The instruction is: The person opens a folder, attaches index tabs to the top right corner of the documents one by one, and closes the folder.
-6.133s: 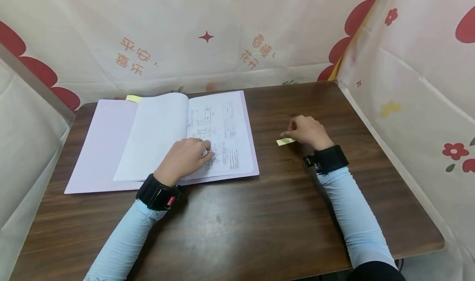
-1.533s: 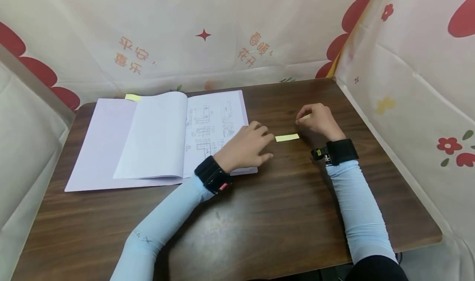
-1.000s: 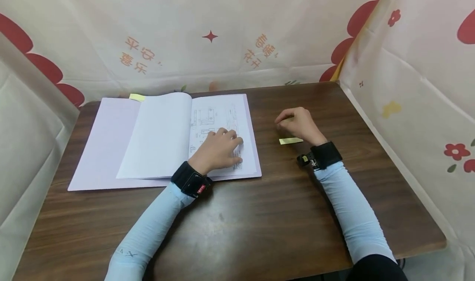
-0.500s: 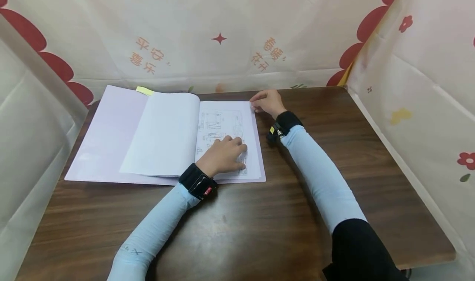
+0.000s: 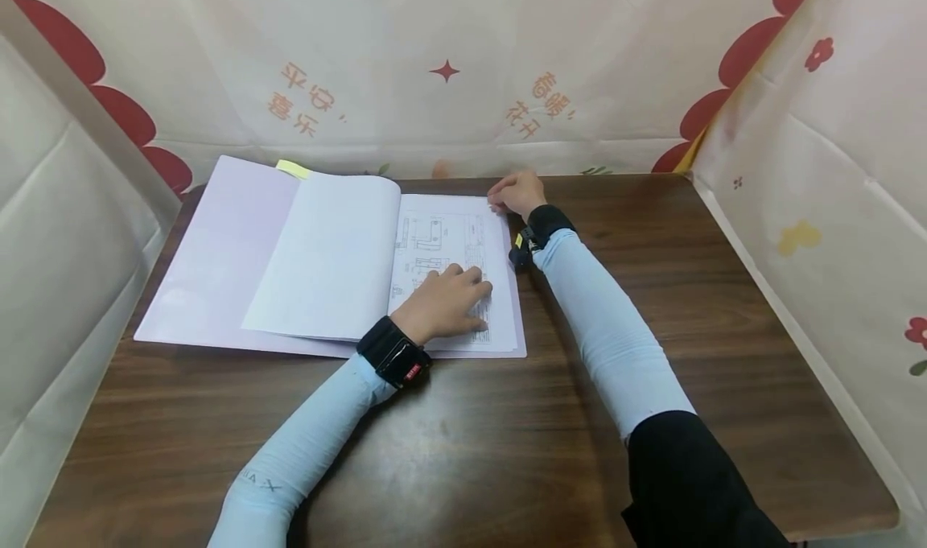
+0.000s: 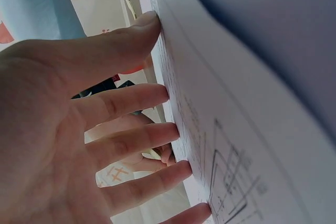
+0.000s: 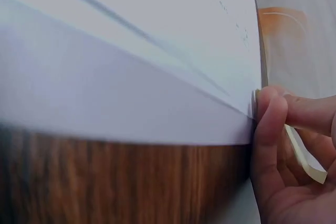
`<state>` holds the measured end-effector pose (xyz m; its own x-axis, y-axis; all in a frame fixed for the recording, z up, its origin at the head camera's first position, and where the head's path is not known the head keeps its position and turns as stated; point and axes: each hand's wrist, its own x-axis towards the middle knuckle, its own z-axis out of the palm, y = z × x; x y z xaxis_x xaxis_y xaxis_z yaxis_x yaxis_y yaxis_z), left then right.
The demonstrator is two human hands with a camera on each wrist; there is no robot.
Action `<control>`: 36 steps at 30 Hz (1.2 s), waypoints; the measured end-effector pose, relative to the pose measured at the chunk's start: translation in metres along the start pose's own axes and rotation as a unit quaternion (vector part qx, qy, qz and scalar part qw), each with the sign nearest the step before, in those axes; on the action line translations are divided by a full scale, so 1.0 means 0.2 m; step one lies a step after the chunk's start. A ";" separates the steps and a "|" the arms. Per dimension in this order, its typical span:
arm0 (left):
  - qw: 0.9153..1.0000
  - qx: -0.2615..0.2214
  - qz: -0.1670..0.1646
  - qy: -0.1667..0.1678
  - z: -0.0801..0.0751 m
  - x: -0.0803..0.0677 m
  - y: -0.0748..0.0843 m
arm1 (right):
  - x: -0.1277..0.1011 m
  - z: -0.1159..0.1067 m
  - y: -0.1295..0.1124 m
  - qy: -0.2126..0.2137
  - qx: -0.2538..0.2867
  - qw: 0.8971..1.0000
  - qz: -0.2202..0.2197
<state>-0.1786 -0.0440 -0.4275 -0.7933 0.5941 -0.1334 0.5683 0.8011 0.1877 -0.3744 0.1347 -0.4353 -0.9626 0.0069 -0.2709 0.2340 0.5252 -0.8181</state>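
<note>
1. a dark wooden table (image 5: 507, 451) carries an open lilac folder (image 5: 210, 250) near its far left corner, with a stack of white paper lying on the folder's right half.
2. the left hand (image 5: 445, 302) rests flat on the lower part of the printed page (image 5: 452, 242), a sheet of line drawings and small text; in the left wrist view the fingers (image 6: 131, 140) are straight and spread, their tips pressing on the paper, grasping nothing.
3. the right hand (image 5: 517, 192) sits at the far right corner of that page, close to the table's far edge.
4. in the right wrist view the right hand's thumb (image 7: 268, 124) presses against the page corner, and the fingers are curled, pinching a thin pale yellow sticky strip (image 7: 304, 153) that touches the corner of the paper.
5. the strip itself is hidden under the hand in the head view.
6. a blank white page (image 5: 326, 258) is turned over to the left of the printed one, arching slightly at the fold.
7. a yellow sticky tab (image 5: 293, 168) pokes out from the folder's far edge, well apart from both hands.
8. both forearms wear light blue sleeves and black wrist straps.
9. pale cloth screens (image 5: 434, 65) with red flower prints stand along the table's far, left and right edges.
</note>
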 end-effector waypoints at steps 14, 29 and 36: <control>1.000 0.000 0.002 -0.015 0.00 0.01 0.00 | 0.10 0.03 0.06 -0.001 -0.035 0.999 -0.007; 1.000 0.003 -0.005 -0.017 -0.01 0.02 0.01 | 0.01 0.05 -0.05 0.045 -0.096 0.994 -0.013; 1.000 0.005 -0.006 -0.014 -0.01 0.03 0.01 | 0.02 0.05 -0.05 0.040 -0.119 0.992 -0.012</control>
<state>-0.1824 -0.0393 -0.4253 -0.7934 0.5863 -0.1634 0.5611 0.8086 0.1768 -0.3799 0.1202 -0.4327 -0.9775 0.0551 -0.2038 0.1815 0.7127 -0.6776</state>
